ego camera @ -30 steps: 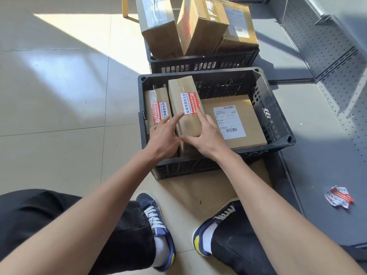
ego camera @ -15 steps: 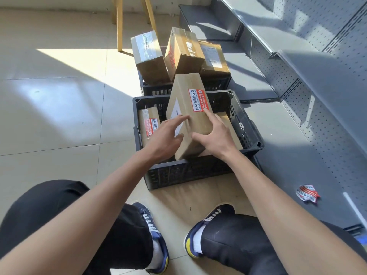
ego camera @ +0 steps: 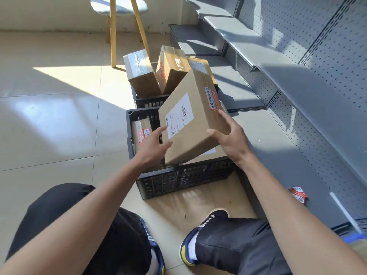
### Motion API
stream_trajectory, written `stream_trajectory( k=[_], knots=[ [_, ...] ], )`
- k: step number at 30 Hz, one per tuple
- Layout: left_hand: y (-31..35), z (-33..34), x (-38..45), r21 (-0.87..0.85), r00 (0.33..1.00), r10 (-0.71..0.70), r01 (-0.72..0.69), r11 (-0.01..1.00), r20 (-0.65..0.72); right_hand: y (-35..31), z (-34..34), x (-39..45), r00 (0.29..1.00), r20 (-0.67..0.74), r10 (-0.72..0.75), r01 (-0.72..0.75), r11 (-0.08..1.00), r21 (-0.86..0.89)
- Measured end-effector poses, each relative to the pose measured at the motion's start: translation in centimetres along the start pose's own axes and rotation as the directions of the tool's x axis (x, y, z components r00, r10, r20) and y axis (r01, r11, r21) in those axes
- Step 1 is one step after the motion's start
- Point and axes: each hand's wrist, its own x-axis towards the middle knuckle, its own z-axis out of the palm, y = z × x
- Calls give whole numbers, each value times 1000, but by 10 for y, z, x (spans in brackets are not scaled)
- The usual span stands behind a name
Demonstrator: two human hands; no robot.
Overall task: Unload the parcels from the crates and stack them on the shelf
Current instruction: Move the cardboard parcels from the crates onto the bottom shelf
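The held parcel [ego camera: 190,118] hides most of the crate [ego camera: 178,181] floor; label print is unreadable.

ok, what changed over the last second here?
The parcel, which stood on edge in the near crate, is lifted out and tilted, label face showing. The right hand grips its right edge; the left hand holds the lower left side. The small parcel in that crate and the far crate's parcels stayed put.
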Motion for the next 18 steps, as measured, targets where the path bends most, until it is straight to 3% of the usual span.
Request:
stream_trajectory(
  k=[4,9,14,18],
  knots=[
    [5,12,1,-55,998,-59,60,997,24,2,10,-3,995,-87,41,-28,989,145],
    [25,31,4,-193,993,-86,69,979,-77,-5,26,-8,973,-227,34,29,963,269],
    [46,44,1,-528,971,-240,201,825,-4,-5,38,-10,952,-301,49,69,926,371],
    [58,53,2,-699,963,-262,224,679,54,-1,48,-16,959,-240,152,-7,856,517]
  ],
)
